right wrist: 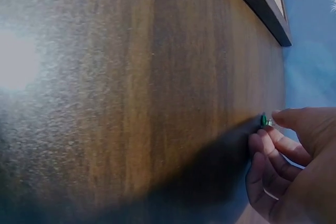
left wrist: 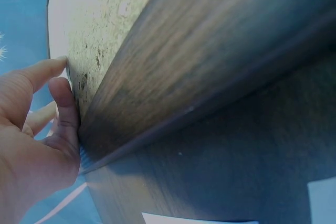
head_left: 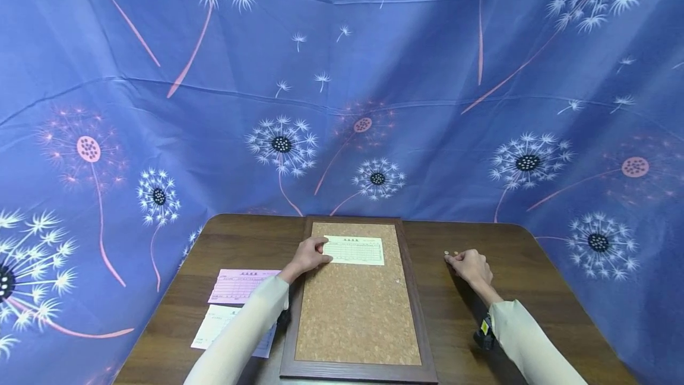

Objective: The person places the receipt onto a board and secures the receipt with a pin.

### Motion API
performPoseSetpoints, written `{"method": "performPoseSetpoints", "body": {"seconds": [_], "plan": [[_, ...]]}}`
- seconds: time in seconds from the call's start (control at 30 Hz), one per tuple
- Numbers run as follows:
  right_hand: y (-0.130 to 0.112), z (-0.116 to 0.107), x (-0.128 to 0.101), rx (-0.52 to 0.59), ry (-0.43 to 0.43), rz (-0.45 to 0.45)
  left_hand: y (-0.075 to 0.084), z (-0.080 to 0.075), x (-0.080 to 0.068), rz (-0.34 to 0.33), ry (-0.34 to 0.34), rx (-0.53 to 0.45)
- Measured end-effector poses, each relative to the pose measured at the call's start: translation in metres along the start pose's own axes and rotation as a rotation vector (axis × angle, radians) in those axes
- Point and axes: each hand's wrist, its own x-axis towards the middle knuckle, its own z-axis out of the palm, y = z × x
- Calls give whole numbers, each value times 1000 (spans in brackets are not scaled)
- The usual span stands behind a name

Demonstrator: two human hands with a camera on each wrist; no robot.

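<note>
A pale green printed form [head_left: 354,251] lies on the upper part of a framed corkboard [head_left: 357,319]. My left hand [head_left: 311,255] presses on the form's left edge, with thumb and forefinger spread apart. In the left wrist view that hand [left wrist: 42,129] reaches over the dark wooden frame [left wrist: 157,61] onto the cork. To the right of the board, my right hand [head_left: 472,266] is low over the table. Its fingertips pinch a small green thumbtack [right wrist: 264,120], as the right wrist view shows. Another tiny pale piece [head_left: 446,252] is by the fingertips.
A pink form [head_left: 243,286] and a white form [head_left: 211,324] lie on the brown wooden table [head_left: 540,290], left of the board. My left sleeve partly covers both. A blue cloth [head_left: 342,70] with a dandelion print hangs behind the table.
</note>
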Motion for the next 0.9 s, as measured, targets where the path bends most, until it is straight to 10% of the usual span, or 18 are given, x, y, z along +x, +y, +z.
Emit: {"method": "performPoseSetpoints", "body": {"seconds": [0.9], "plan": [[-1, -2, -4, 1, -43, -102, 3, -3, -4, -40, -10, -40]]}}
